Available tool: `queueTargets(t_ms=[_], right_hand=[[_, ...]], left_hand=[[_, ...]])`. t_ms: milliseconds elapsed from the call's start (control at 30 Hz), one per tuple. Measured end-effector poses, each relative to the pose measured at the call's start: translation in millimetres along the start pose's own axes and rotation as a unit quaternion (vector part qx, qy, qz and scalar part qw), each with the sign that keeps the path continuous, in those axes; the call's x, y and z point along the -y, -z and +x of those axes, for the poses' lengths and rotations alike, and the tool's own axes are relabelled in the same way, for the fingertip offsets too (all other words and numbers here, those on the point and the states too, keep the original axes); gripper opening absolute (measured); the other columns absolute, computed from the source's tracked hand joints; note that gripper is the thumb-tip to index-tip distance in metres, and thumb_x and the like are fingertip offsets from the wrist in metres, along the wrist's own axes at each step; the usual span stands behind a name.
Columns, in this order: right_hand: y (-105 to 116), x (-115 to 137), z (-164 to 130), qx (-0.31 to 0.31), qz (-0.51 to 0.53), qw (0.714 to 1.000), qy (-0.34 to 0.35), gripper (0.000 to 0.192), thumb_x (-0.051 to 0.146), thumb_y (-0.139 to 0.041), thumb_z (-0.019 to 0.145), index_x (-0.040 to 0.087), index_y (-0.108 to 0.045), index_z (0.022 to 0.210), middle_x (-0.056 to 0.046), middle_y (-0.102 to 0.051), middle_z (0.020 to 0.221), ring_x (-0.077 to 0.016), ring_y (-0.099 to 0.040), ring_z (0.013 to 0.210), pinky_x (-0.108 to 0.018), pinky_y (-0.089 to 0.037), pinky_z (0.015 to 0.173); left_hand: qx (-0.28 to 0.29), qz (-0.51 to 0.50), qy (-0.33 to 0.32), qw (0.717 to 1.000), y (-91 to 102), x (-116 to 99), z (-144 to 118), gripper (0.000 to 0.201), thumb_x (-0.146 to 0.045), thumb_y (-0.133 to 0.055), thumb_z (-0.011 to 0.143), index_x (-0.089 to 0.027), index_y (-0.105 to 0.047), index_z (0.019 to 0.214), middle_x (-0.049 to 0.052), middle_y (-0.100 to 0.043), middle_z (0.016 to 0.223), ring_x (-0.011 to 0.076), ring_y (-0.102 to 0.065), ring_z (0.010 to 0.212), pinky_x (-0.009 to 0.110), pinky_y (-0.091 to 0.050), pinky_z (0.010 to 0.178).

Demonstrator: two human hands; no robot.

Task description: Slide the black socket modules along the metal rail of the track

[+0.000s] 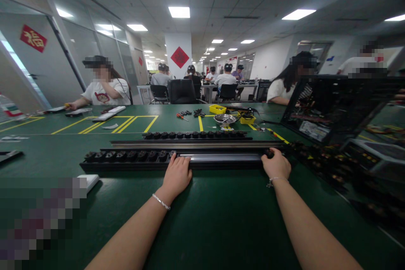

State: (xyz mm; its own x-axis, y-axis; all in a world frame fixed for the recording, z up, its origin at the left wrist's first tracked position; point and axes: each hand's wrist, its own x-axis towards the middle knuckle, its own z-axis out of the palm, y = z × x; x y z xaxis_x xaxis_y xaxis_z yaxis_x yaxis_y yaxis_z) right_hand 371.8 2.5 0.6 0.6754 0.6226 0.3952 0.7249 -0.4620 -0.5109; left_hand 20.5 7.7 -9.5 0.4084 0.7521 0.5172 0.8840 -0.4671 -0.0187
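A long black rail [221, 165] lies across the green table in front of me. Several round black socket modules [131, 157] sit in a row in its left part, while its right part shows a bare, shiny channel. My left hand [179, 173] is closed over the rail's near edge, its fingertips at the last module of the row. At the right end, my right hand [277, 165] pinches a small black socket module [269, 153] over the channel; its underside is hidden. Behind lies another rail [196, 135] filled with similar modules, with a narrow bare strip [190, 144] between the two.
Loose black parts [316, 160] are heaped at the right beside an open computer case [335, 109]. Farther back are a metal bowl [224, 119], yellow bins [217, 109] and a screwdriver [182, 117]. A white box [90, 181] lies left. Co-workers sit across the table.
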Motion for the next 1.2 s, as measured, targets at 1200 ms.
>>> queueTargets(t_ms=[1200], right_hand=[[3.2, -10.2, 8.5, 0.009, 0.018, 0.998, -0.056, 0.047, 0.035, -0.051, 0.075, 0.018, -0.057, 0.119, -0.014, -0.062, 0.105, -0.0287, -0.056, 0.103, -0.041, -0.044, 0.087]], left_hand=[[-0.005, 0.008, -0.004, 1.000, 2.4, -0.3, -0.5, 0.032, -0.020, -0.050, 0.081, -0.014, -0.059, 0.111, 0.010, -0.066, 0.101, 0.0233, -0.058, 0.102, 0.045, -0.022, 0.112]])
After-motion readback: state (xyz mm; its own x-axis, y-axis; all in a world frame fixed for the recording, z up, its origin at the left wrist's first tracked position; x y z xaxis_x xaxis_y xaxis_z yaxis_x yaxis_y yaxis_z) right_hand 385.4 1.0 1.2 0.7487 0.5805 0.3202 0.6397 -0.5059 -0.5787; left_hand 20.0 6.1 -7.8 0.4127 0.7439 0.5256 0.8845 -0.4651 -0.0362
